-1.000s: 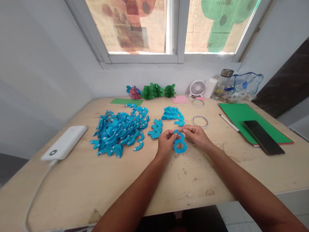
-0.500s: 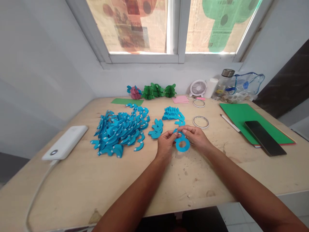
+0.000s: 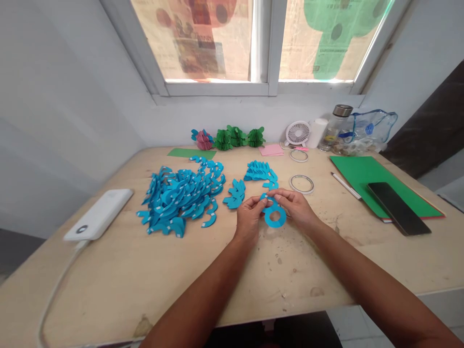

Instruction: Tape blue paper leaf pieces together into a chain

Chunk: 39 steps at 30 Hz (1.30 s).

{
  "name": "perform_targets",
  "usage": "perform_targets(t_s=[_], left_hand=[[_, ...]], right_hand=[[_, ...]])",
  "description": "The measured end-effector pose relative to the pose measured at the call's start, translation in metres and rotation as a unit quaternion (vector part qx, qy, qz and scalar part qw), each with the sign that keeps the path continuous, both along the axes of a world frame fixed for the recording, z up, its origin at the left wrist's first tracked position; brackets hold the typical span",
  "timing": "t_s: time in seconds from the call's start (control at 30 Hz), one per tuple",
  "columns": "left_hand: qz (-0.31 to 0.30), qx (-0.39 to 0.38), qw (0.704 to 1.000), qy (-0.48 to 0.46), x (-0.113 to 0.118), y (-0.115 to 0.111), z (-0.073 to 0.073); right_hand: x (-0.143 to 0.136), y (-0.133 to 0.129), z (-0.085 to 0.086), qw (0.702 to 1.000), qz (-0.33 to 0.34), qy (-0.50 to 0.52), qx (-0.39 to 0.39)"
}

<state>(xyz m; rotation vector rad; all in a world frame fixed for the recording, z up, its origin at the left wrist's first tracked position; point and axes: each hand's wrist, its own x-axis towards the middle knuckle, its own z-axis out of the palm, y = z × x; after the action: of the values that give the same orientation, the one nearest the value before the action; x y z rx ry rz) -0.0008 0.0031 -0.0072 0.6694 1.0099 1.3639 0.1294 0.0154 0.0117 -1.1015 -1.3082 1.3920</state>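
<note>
Blue paper rings (image 3: 275,224) hang just over the counter (image 3: 253,285), between the two hands. The left hand (image 3: 249,212) pinches them near the top, and the right hand (image 3: 295,204) has its fingertips closed on the top end. A soft pinch seems best, as thin paper could bend or rip. Lining up the edges first, then pressing flat, should keep it neat. Past the hands lie a small blue bunch (image 3: 236,194) and a roll of tape (image 3: 302,192). Farther back stands a little fan (image 3: 297,133).
</note>
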Motion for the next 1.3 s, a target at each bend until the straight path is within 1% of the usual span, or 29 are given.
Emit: perform_targets(t_s=[0.3,0.53,0.67,0.83,0.9,1.0,1.1,1.17,1.3], left_hand=[[-0.002,-0.011,1.0,-0.021,0.001,-0.0007,0.0044],[-0.003,-0.008,1.0,-0.03,0.0014,-0.0007,0.0009],[-0.003,-0.009,0.999,-0.034,0.0012,0.0007,-0.0003],[0.01,0.007,1.0,-0.013,0.0006,0.001,-0.0002],[0.02,0.011,1.0,0.001,0.0005,0.001,-0.0003],[0.037,0.011,0.999,0.017,0.0005,0.0016,0.0],[0.053,0.021,0.998,0.034,0.0007,0.0022,0.001],[0.061,0.03,0.997,0.046,0.0009,0.0023,0.0018],[0.064,0.039,0.995,0.06,0.0017,0.0015,0.0032]], right_hand=[[-0.0014,-0.002,0.0047,0.999,0.006,0.03,-0.018],[-0.002,-0.0001,0.0007,0.999,0.006,0.038,-0.007],[-0.0023,-0.0001,0.0003,0.999,-0.001,0.035,0.001],[-0.0032,-0.0009,0.0001,1.0,-0.003,0.007,0.01],[-0.0034,-0.0008,-0.0017,0.999,0.001,-0.015,0.031],[-0.0032,-0.0004,-0.0044,0.995,0.013,-0.048,0.091],[-0.0028,-0.0008,-0.0039,0.979,0.01,-0.099,0.18],[-0.0028,-0.0016,-0.0021,0.965,-0.001,-0.136,0.226],[-0.0035,-0.0034,0.0004,0.952,-0.02,-0.165,0.257]])
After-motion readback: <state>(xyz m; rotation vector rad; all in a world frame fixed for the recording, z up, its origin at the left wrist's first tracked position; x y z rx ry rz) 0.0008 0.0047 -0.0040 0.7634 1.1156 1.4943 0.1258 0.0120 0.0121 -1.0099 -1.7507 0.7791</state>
